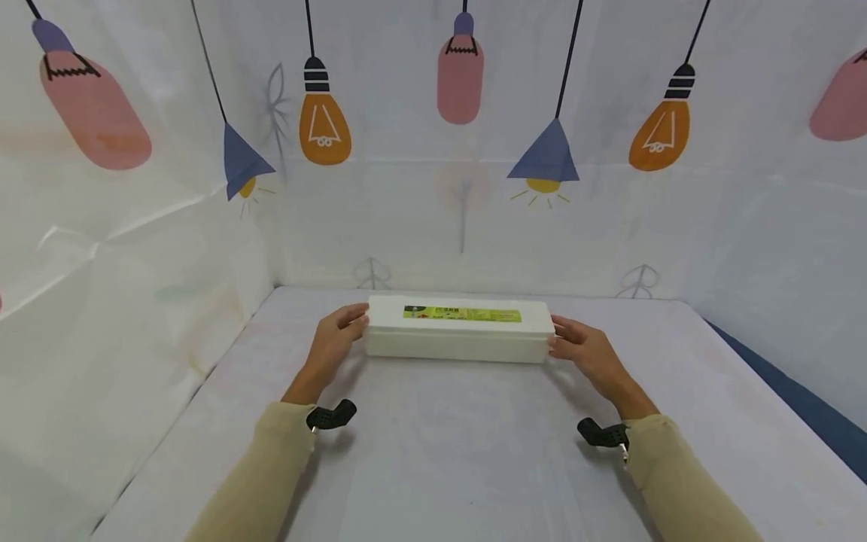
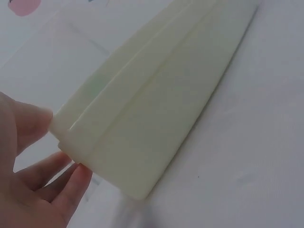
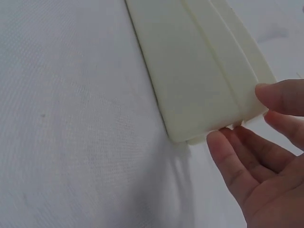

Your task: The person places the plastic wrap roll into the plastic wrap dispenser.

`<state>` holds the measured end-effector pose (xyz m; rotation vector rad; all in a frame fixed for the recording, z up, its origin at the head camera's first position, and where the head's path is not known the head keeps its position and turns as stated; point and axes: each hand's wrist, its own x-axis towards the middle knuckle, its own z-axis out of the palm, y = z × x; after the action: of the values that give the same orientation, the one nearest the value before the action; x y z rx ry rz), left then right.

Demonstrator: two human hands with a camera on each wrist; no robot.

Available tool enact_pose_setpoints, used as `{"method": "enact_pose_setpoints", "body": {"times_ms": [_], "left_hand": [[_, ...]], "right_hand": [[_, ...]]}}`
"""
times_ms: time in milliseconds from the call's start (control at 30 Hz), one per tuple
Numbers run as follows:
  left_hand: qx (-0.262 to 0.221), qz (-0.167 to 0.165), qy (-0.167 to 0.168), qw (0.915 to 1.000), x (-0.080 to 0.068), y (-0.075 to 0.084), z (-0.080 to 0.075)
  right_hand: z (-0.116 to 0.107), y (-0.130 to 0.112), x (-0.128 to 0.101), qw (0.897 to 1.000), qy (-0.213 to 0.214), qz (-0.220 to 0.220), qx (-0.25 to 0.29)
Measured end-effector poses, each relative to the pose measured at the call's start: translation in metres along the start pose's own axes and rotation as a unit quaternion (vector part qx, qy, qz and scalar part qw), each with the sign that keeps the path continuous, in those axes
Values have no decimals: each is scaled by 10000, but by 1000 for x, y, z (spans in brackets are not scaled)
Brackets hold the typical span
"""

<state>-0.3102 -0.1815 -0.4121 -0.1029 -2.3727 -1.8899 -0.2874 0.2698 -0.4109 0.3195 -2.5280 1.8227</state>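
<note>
A long white lidded box [image 1: 460, 345] lies crosswise on the white-covered table, with a yellow-green printed label [image 1: 463, 314] on its lid. At its left end, my left hand [image 1: 336, 336] grips the corner. In the left wrist view the thumb is at the lid's edge and the fingers [image 2: 76, 187] bear on the end below it. My right hand [image 1: 588, 350] holds the opposite end in much the same way, thumb at the lid and fingers [image 3: 228, 154] against the end face, as the right wrist view shows. The lid appears to be on the box.
The white table cover [image 1: 467, 452] stretches out in front of the box. White cloth walls [image 1: 400, 211] printed with lamps and bulbs stand behind and at the left. A dark blue area [image 1: 786, 384] shows beyond the table's right edge. Both wrists wear black devices [image 1: 332, 415].
</note>
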Motion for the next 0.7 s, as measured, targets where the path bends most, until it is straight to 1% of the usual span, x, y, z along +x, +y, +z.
{"method": "enact_pose_setpoints", "body": {"times_ms": [67,100,200,267,300,367,467,533,567,633,700], "left_hand": [[-33,7,-12,10000,-2,1,0],[51,-23,12,10000,-3,1,-1],[513,-131,151,9985,-7,3,-1],[904,-84,317,9954,-9,5,-1],[1084,-26,380,9934,-10,6,-1],[1351,216,454,9896,-11,10,-1],[1618,619,436,9839,-13,14,-2],[1777,900,397,9792,-16,16,-2],[1885,1038,379,9758,-17,16,-2],[2154,1296,357,9672,-19,17,-2],[2468,1492,348,9569,-21,18,-2]], "right_hand": [[0,0,-1,9999,11,73,-94],[0,0,-1,9998,16,121,-144],[0,-1,-3,9990,-39,232,-389],[-1,-2,-3,9981,-41,231,-574],[-2,-3,-3,9975,-31,226,-670],[-4,-6,-4,9958,-12,175,-894],[-5,-11,-5,9925,51,149,-1214],[-4,-15,-5,9863,131,141,-1641],[-4,-16,-5,9812,180,129,-1915],[-2,-20,-6,9689,281,97,-2456],[0,-24,-7,9555,341,31,-2929]]}}
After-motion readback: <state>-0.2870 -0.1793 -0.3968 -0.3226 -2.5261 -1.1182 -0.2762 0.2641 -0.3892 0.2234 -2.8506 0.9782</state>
